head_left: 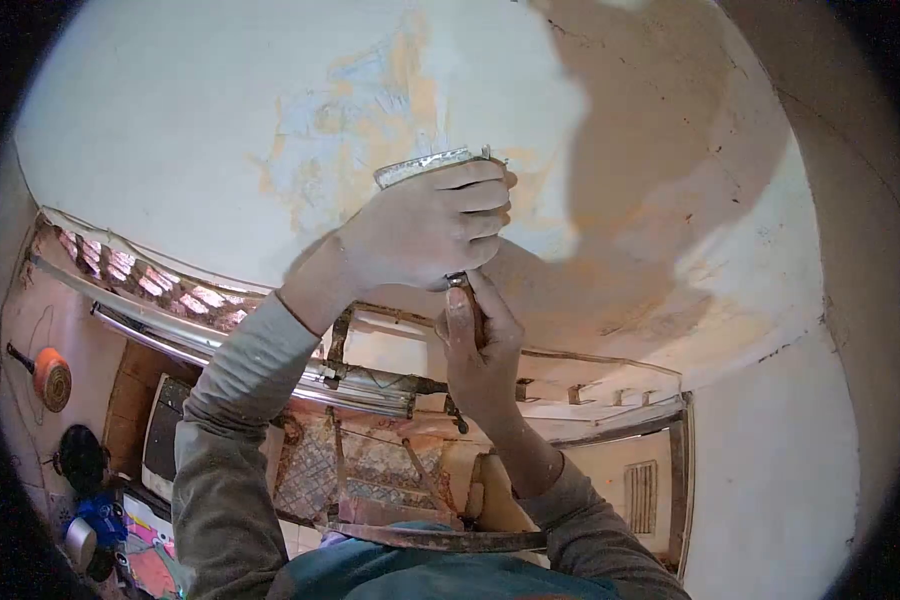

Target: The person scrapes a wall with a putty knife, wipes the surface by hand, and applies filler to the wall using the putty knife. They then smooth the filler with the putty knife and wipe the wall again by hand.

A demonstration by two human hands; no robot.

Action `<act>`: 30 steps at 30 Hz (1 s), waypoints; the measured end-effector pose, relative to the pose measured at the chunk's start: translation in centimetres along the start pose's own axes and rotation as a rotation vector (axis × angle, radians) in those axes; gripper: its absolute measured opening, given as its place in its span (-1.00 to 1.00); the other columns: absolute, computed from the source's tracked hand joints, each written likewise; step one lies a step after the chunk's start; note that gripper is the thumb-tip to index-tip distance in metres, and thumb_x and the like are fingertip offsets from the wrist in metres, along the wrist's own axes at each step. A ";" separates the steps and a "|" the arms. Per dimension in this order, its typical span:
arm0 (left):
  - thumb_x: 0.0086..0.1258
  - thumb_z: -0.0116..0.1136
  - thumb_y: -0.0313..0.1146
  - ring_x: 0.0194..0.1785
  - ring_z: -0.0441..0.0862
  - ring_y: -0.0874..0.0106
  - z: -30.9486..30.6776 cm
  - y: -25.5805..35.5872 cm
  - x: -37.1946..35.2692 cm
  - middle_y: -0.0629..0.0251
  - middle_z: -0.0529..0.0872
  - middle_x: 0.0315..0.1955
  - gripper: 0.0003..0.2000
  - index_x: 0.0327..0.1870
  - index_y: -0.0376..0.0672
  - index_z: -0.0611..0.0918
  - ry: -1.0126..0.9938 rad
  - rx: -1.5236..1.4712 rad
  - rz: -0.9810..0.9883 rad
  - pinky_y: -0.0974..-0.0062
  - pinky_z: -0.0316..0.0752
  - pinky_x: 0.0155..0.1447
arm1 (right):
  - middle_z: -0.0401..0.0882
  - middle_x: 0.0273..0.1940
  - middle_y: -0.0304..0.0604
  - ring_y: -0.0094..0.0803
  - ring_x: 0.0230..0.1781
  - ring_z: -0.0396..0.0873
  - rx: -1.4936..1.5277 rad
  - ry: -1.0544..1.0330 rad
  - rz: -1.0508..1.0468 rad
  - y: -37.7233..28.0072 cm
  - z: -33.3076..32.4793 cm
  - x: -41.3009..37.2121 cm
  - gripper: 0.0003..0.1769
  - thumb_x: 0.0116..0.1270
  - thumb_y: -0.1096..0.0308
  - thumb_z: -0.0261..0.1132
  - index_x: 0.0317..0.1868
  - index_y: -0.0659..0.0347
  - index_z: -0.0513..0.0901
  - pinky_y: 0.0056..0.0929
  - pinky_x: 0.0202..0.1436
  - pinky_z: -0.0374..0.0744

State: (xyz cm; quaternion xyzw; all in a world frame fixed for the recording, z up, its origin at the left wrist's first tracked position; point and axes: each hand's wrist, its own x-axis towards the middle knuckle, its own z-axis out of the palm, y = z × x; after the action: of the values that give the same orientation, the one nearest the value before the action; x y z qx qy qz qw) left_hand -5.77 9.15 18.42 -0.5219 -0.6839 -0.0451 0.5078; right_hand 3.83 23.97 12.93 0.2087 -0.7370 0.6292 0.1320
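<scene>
My left hand point(425, 225) is raised in front of the patched surface, its fingers curled round a flat metal blade point(420, 167). The blade's edge sticks out above the knuckles and carries whitish smears. Just below, my right hand point(482, 360) is closed round the brown handle of a putty knife point(478, 315), thumb along the handle. The knife's metal neck meets the underside of my left hand, which hides whatever lies beyond. Pale dust coats both hands. Behind them, the whitish surface point(510, 80) shows orange and bluish-grey patches point(355, 110).
Below the hands runs a plank or rail point(430, 540) close to my body. Metal tubes point(160, 340) cross at the left. An orange pan point(52, 380) hangs on the left wall, with a blue item point(100, 520) beneath. A vent point(641, 497) shows lower right.
</scene>
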 end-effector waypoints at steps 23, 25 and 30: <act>-0.07 0.23 -0.24 0.08 0.54 0.25 -5.1 -7.1 5.8 0.36 0.60 -0.43 -0.81 -0.54 -0.16 0.60 0.046 0.011 0.119 0.34 0.36 0.41 | 0.55 -0.38 -0.27 -0.70 -0.45 0.39 -0.016 0.004 -0.178 -6.2 -0.2 6.4 -0.62 0.54 0.38 0.19 0.26 0.36 0.49 -0.61 -0.44 0.40; -0.09 0.24 -0.23 0.09 0.53 0.26 -4.1 -5.4 4.4 0.38 0.62 -0.42 -0.81 -0.54 -0.16 0.62 0.054 -0.013 0.081 0.34 0.36 0.41 | 0.53 -0.39 -0.27 -0.68 -0.45 0.39 -0.043 0.013 -0.199 -4.8 -0.2 4.6 -0.61 0.54 0.37 0.17 0.28 0.37 0.47 -0.59 -0.43 0.41; -0.08 0.24 -0.26 0.19 0.50 0.30 -2.3 -0.3 1.4 0.40 0.70 -0.32 -0.84 -0.54 -0.13 0.72 -0.119 -0.030 0.066 0.37 0.34 0.43 | 0.50 -0.42 -0.24 -0.61 -0.47 0.39 -0.075 -0.004 -0.103 -0.9 -0.3 -0.5 -0.56 0.57 0.35 0.11 0.35 0.36 0.40 -0.53 -0.40 0.42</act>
State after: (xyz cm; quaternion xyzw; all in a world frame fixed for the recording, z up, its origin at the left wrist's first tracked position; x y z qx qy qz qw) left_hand -4.44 8.62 20.69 -0.5533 -0.6947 -0.0075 0.4596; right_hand 4.65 24.22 13.50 0.2426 -0.7486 0.5930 0.1706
